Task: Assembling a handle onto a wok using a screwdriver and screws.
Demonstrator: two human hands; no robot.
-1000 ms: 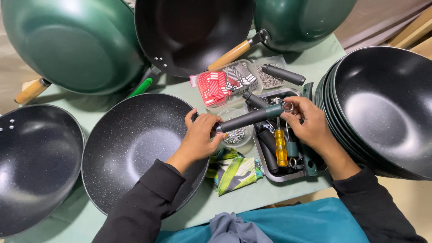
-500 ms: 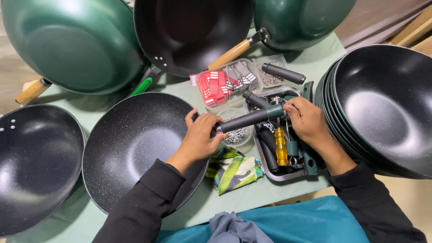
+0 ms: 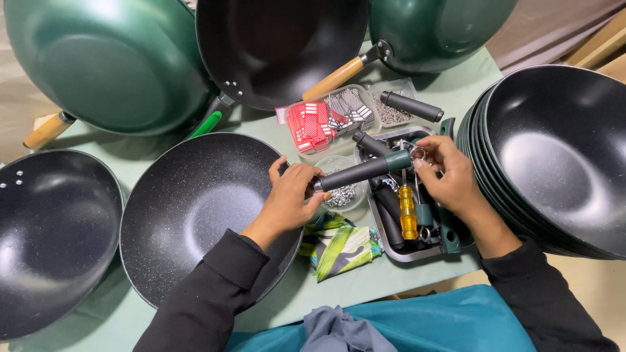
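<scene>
The black pan handle (image 3: 362, 171) with its green collar end lies level between the two hands, just above the metal tray (image 3: 404, 253) and crossing the tray's left edge. The left hand (image 3: 291, 197) is closed around the handle's black butt end, fingers curled over it, at the tray's left side and over the rim of the speckled black wok (image 3: 195, 208). The right hand (image 3: 450, 176) pinches the green collar end with thumb and fingertips, where a small metal ring (image 3: 417, 154) shows; this hand hovers over the tray's upper right part.

Inside the tray lie a yellow-handled screwdriver (image 3: 407, 212), upright in the picture, and more black handles beside it. A clear round dish of small screws (image 3: 339, 194) sits just left of the tray, under the held handle. Beyond the tray's far edge are red and grey striped packets (image 3: 313, 124) and a loose black handle (image 3: 411, 106) on a clear bag. A folded green patterned cloth (image 3: 342, 248) lies at the tray's near left corner.

To the tray's right stands a stack of nested black woks (image 3: 561, 156). Far left of the tray is another black wok (image 3: 45, 241). Beyond the tray, along the far side of the pale green table (image 3: 365, 287), are three green woks, the middle one (image 3: 280, 45) showing its black inside and a wooden handle (image 3: 336, 78) crossing before it.
</scene>
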